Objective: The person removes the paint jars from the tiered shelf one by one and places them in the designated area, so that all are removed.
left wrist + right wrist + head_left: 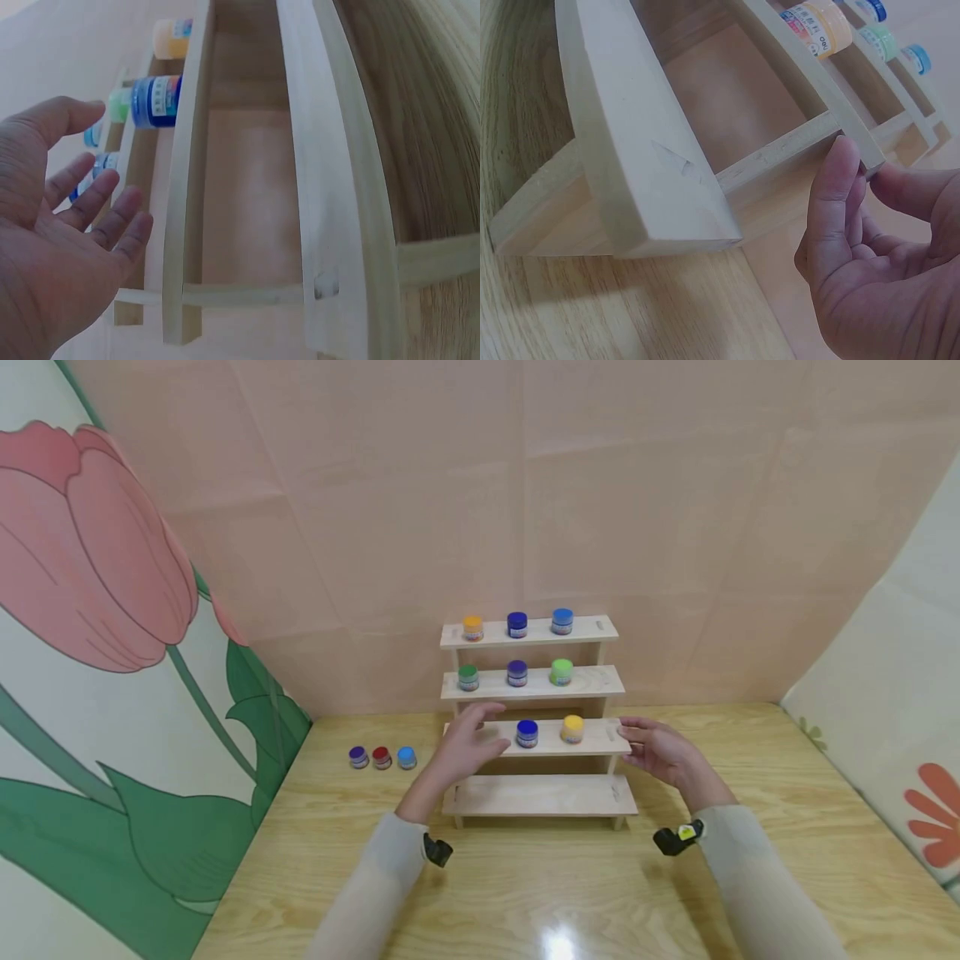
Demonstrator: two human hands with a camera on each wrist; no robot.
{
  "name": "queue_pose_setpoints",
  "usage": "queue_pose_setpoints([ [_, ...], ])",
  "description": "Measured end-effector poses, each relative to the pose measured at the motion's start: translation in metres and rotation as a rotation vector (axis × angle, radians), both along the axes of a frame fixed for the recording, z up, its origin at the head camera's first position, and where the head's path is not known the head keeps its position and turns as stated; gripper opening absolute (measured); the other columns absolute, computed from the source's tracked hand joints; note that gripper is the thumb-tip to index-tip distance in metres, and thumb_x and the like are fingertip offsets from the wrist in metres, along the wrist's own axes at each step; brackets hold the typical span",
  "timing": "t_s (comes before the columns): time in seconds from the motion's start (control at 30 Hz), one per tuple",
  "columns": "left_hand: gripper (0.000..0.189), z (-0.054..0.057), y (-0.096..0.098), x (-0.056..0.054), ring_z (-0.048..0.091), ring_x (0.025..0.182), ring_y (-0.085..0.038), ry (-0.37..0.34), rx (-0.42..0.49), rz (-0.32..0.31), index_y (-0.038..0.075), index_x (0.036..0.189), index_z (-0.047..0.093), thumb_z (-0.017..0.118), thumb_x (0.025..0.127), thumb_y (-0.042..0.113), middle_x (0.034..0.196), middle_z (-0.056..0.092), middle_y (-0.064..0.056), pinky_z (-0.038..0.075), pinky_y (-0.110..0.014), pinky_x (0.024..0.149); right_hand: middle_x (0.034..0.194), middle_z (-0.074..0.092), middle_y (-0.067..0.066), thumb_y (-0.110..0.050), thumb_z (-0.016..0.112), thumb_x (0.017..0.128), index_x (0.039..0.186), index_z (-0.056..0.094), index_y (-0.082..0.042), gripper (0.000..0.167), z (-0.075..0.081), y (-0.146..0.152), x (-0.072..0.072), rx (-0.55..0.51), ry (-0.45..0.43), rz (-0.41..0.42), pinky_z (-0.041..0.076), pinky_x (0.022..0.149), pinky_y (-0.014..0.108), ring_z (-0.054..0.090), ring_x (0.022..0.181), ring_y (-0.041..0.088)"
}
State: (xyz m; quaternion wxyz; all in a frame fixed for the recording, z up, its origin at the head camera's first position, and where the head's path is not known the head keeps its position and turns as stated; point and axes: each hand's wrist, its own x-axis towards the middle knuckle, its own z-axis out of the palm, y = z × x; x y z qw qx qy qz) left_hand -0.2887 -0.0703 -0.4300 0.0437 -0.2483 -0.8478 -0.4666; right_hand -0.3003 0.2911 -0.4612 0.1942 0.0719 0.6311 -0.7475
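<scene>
A stepped wooden shelf [547, 795] stands on the table, holding small paint jars. At the left part of its third board from the top, my left hand [468, 743] hovers with fingers spread and holds nothing. Right of that hand on the same board are a dark blue jar [527, 734] and a yellow jar [572, 730]. In the left wrist view the palm of the left hand [67, 225] shows, apart from the boards. My right hand [662, 752] pinches the right end of the third board; in the right wrist view its thumb and index finger meet the board's corner.
The top board carries orange [472, 628], dark blue [517, 625] and blue [562, 622] jars. The second has green [468, 677], purple [517, 673] and light green [561, 672] ones. Left of the shelf, purple [358, 757], red [382, 758] and blue [407, 758] jars stand on the table.
</scene>
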Motion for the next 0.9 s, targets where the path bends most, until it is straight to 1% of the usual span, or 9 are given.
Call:
queue_pose_setpoints([
  [0.27,0.053,0.0,0.009,-0.001,0.052,0.13,-0.032,-0.017,0.005,-0.014,0.012,0.14,0.056,0.076,0.091,0.014,0.139,0.056,-0.006,0.044,-0.041,0.112,0.097,0.069,-0.002,-0.017,0.056,0.105,0.149,0.032,-0.006,0.051,0.0,0.001,0.001,-0.01,0.004,0.004,0.059,0.075,0.024,0.063,0.08,0.011],
  [0.53,0.053,0.0,0.014,-0.003,0.051,0.132,-0.035,-0.042,0.016,-0.015,0.012,0.14,0.055,0.076,0.091,0.014,0.14,0.055,-0.006,0.044,-0.041,0.113,0.098,0.067,-0.003,-0.018,0.057,0.105,0.152,0.029,-0.005,0.056,0.0,0.0,0.001,0.005,0.012,0.006,0.059,0.081,0.027,0.062,0.081,0.011],
  [0.73,0.055,0.0,0.018,-0.004,0.053,0.131,-0.029,-0.036,-0.005,-0.005,0.013,0.14,0.055,0.077,0.09,0.015,0.141,0.055,-0.004,0.045,-0.039,0.112,0.097,0.067,-0.003,-0.017,0.055,0.105,0.151,0.031,-0.005,0.053,0.0,-0.001,0.001,0.003,0.009,-0.003,0.059,0.078,0.026,0.062,0.08,0.011],
  [0.9,0.055,0.001,0.023,-0.003,0.054,0.129,-0.026,-0.044,-0.01,-0.003,0.014,0.14,0.055,0.078,0.089,0.013,0.14,0.056,-0.004,0.047,-0.037,0.109,0.098,0.067,-0.003,-0.016,0.054,0.106,0.151,0.03,-0.005,0.053,-0.001,0.0,0.0,0.001,0.006,-0.003,0.059,0.08,0.026,0.062,0.08,0.012],
])
